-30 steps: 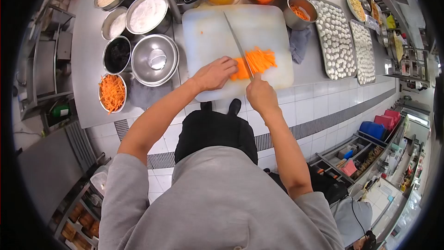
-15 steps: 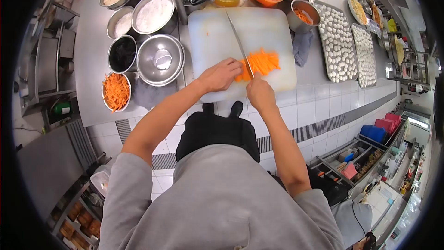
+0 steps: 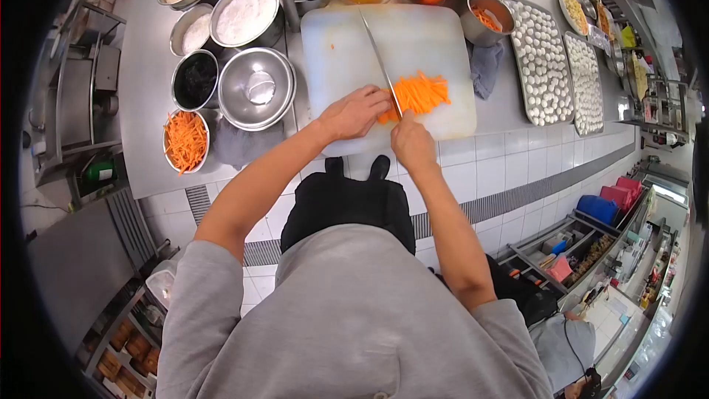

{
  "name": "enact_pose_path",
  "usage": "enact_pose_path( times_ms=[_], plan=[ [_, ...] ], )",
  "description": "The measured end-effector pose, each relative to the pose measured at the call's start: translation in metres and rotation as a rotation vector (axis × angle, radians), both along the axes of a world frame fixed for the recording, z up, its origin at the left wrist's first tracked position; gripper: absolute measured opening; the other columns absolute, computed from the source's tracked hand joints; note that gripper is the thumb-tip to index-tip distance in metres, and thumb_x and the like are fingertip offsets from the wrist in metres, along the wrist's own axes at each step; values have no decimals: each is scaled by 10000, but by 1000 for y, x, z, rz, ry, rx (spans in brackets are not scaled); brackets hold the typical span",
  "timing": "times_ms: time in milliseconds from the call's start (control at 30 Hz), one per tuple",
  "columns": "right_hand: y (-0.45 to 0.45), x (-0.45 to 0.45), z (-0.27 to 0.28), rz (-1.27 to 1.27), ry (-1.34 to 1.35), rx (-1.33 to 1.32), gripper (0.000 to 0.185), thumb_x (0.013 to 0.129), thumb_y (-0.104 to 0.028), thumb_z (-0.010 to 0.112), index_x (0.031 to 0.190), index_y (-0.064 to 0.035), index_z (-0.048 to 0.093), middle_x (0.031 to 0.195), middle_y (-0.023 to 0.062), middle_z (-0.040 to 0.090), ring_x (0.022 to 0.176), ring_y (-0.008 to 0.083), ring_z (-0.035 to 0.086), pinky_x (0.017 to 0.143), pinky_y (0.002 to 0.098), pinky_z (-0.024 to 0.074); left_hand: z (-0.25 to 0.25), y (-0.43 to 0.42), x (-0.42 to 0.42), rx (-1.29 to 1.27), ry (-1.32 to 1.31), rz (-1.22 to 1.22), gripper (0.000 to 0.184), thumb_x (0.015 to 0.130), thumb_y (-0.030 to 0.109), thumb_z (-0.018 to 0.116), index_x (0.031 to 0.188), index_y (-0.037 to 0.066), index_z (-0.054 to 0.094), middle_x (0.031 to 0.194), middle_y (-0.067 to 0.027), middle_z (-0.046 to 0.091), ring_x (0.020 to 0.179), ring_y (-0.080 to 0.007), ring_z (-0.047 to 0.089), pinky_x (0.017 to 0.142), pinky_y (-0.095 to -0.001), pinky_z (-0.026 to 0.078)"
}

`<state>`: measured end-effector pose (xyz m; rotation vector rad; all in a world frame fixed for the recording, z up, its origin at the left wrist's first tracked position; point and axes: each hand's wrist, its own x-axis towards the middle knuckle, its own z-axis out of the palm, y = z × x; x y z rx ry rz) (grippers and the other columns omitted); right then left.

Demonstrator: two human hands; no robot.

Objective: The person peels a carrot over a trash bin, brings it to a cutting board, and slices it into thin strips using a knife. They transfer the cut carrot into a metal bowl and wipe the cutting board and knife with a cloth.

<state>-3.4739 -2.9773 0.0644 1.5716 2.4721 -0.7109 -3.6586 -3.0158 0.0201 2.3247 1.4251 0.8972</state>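
Observation:
My right hand [image 3: 413,145] is closed round the handle of a long kitchen knife [image 3: 380,60], whose blade points away across a white cutting board [image 3: 332,52]. Bright orange carrot strips [image 3: 421,94] lie in a pile just right of the blade. To its left, my left hand [image 3: 357,112] presses with curled fingers on a small piece of carrot [image 3: 385,114], close beside the blade. The fingers partly cover that piece. A small orange scrap lies apart near the board's left side.
Left of the board stand nested steel bowls [image 3: 255,92] and a bowl of shredded carrot [image 3: 185,142]. Trays of small white balls [image 3: 541,66] lie on the right, past a steel pot [image 3: 487,18] and a grey cloth [image 3: 486,70]. Another person [image 3: 565,347] is at lower right.
The board and table sit slightly higher in view. Both hands and the knife keep nearly the same place on the board. The other person at lower right has shifted, showing more of the head.

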Motion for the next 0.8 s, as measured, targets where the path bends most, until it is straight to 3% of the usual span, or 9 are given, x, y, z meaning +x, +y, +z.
enact_pose_path(
  times_ms=[133, 333, 433, 500, 600, 800],
  plan=[
    [-6, -2, 21, 48, -33, 10, 172, 944, -144, 501, 1019, 8, 475, 838, 299, 691, 805, 475, 699, 727, 551, 561, -5, -1, 0, -58, 11, 12, 282, 812, 1, 631, 1088, 44, 588, 1208, -102, 586, 1144, -322, 537, 1007, -390, 471],
    [-2, -5, -11, -12, 68, 36, 224, 961, -190, 491, 1012, 27, 469, 801, 333, 663, 777, 499, 676, 713, 573, 548, 4, 3, -5, -26, 21, -9, 309, 844, 10, 621, 1150, 40, 592, 1215, -119, 582, 1157, -326, 536, 1037, -382, 450],
    [-1, -3, -12, -12, 76, 14, 237, 962, -203, 491, 1024, 25, 469, 813, 333, 666, 784, 499, 676, 724, 583, 541, 10, -19, -9, -38, -85, 118, 383, 835, 13, 619, 1212, 56, 566, 1265, -125, 571, 1210, -343, 516, 1038, -402, 455],
    [-1, -2, -11, -25, 74, 20, 213, 957, -187, 492, 1018, 16, 478, 825, 319, 675, 796, 489, 683, 731, 574, 544, 9, -32, -12, -198, -192, 308, 443, 838, -12, 618, 1267, 53, 526, 1258, -147, 558, 1208, -376, 528, 1017, -426, 472],
    [-1, -4, -7, -20, 62, 11, 192, 954, -175, 493, 1015, 8, 487, 840, 305, 684, 810, 477, 690, 736, 564, 547, 7, -34, -7, -301, -261, 266, 444, 845, -24, 623, 1268, 55, 516, 1238, -149, 555, 1169, -393, 551, 983, -439, 495],
    [-2, -3, -5, -21, 59, 13, 203, 954, -183, 505, 1022, 7, 490, 853, 301, 687, 815, 471, 692, 737, 558, 549, 11, -25, 12, -377, -178, 315, 370, 852, 24, 692, 1196, 48, 557, 1227, -131, 575, 1158, -324, 582, 969, -401, 510]
  ],
)
